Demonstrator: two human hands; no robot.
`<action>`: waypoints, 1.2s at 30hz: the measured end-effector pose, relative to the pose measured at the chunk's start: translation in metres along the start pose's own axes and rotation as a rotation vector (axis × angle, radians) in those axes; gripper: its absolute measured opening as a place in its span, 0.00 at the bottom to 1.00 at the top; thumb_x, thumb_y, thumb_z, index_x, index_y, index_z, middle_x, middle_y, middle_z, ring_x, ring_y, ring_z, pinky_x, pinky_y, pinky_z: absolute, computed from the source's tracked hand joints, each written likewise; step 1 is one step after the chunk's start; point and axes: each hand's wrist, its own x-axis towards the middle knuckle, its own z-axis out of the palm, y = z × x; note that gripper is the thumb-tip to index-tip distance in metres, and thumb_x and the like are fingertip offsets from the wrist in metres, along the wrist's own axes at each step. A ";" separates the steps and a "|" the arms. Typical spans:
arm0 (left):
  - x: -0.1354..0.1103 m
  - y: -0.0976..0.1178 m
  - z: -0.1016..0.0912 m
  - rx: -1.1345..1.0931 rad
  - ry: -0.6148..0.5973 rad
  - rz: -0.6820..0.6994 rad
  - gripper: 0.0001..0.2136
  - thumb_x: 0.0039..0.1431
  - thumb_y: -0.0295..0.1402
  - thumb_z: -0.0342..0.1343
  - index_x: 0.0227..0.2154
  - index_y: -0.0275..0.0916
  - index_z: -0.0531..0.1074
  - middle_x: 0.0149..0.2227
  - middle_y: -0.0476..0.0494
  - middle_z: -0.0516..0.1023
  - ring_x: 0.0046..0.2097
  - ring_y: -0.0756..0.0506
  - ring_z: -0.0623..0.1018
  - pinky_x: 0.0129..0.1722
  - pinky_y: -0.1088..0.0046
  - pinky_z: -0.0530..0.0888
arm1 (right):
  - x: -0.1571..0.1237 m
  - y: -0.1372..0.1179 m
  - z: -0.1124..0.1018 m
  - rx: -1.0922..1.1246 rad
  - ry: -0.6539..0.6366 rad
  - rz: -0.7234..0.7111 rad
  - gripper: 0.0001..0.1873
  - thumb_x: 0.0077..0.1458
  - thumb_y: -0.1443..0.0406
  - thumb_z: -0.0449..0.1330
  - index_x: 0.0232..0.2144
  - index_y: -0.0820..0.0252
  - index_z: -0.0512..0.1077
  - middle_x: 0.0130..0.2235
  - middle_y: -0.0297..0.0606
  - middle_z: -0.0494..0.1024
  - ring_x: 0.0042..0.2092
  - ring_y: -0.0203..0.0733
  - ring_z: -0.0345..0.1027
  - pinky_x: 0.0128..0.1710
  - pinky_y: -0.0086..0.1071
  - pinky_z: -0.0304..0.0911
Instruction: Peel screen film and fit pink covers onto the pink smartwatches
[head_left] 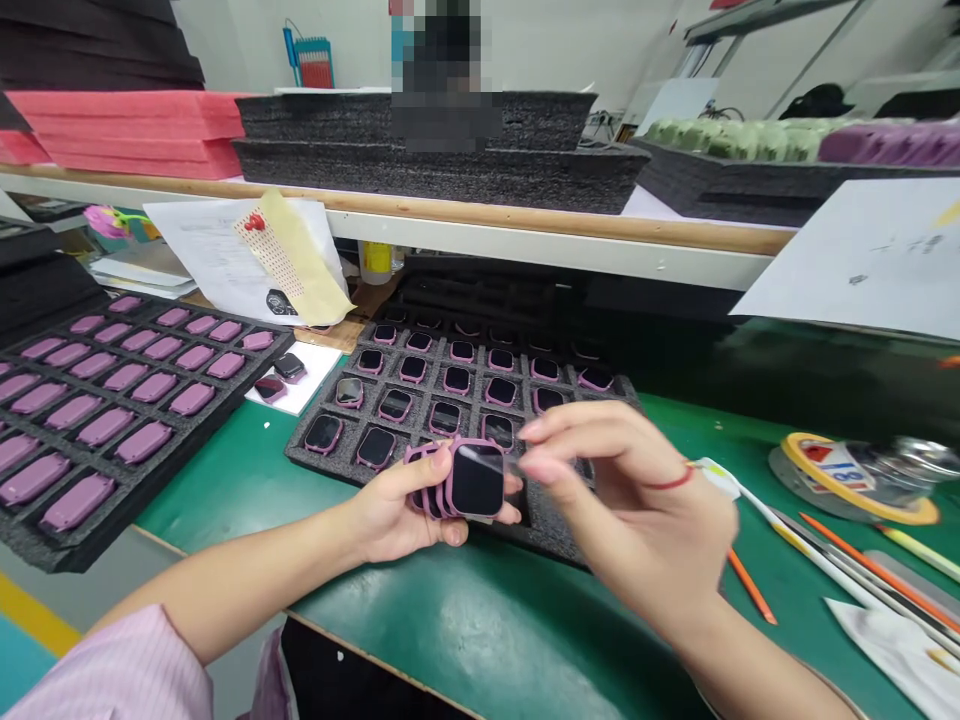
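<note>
While the left hand (pixel 401 505) grips a fanned stack of watches (pixel 459 485), thumb on top, the right hand (pixel 652 510) hovers beside the front screen (pixel 478 482), thumb and fingers curled toward it; whether they pinch anything cannot be told. Work on that screen appears under way, likely calling for a light fingertip touch. Beyond, a filled tray (pixel 349 461) rests on the counter (pixel 465 620).
</note>
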 end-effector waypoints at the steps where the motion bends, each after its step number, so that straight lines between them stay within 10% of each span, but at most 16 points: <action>1: 0.000 0.000 0.000 0.006 -0.025 -0.004 0.22 0.52 0.48 0.69 0.43 0.37 0.79 0.38 0.38 0.83 0.36 0.45 0.83 0.21 0.82 0.65 | 0.000 -0.001 -0.001 0.065 0.081 0.062 0.06 0.62 0.65 0.64 0.31 0.51 0.74 0.35 0.37 0.81 0.33 0.42 0.77 0.35 0.40 0.77; 4: -0.001 0.001 -0.002 0.017 -0.056 -0.018 0.25 0.52 0.49 0.69 0.48 0.39 0.77 0.44 0.37 0.83 0.41 0.42 0.83 0.21 0.82 0.64 | -0.003 -0.001 -0.003 0.210 0.179 0.183 0.06 0.64 0.63 0.63 0.32 0.51 0.73 0.37 0.37 0.82 0.31 0.41 0.78 0.34 0.40 0.79; 12: -0.003 0.005 -0.002 0.055 -0.037 -0.024 0.28 0.49 0.54 0.69 0.46 0.39 0.78 0.44 0.38 0.83 0.38 0.45 0.83 0.20 0.82 0.63 | -0.009 0.009 0.003 -0.056 -0.280 -0.052 0.28 0.54 0.59 0.71 0.55 0.52 0.70 0.54 0.46 0.78 0.57 0.52 0.73 0.57 0.47 0.73; 27: -0.002 0.004 -0.005 -0.002 -0.080 -0.030 0.25 0.51 0.52 0.69 0.43 0.36 0.81 0.41 0.37 0.83 0.35 0.48 0.82 0.20 0.85 0.66 | -0.011 0.011 0.005 -0.111 -0.287 -0.128 0.25 0.56 0.62 0.70 0.54 0.53 0.69 0.51 0.44 0.79 0.54 0.49 0.75 0.54 0.43 0.74; 33: -0.002 0.004 -0.003 -0.101 -0.153 -0.023 0.22 0.54 0.46 0.69 0.48 0.38 0.79 0.44 0.38 0.83 0.42 0.44 0.84 0.22 0.84 0.69 | -0.013 0.005 0.001 0.167 -0.281 0.068 0.45 0.52 0.60 0.73 0.67 0.46 0.58 0.63 0.43 0.71 0.62 0.52 0.69 0.63 0.47 0.68; 36: -0.002 0.003 -0.003 -0.121 -0.183 -0.019 0.20 0.56 0.44 0.68 0.48 0.39 0.78 0.44 0.39 0.83 0.43 0.43 0.84 0.22 0.83 0.69 | -0.011 0.001 -0.005 0.198 -0.098 0.047 0.30 0.57 0.70 0.68 0.59 0.46 0.69 0.55 0.37 0.78 0.55 0.45 0.76 0.56 0.40 0.75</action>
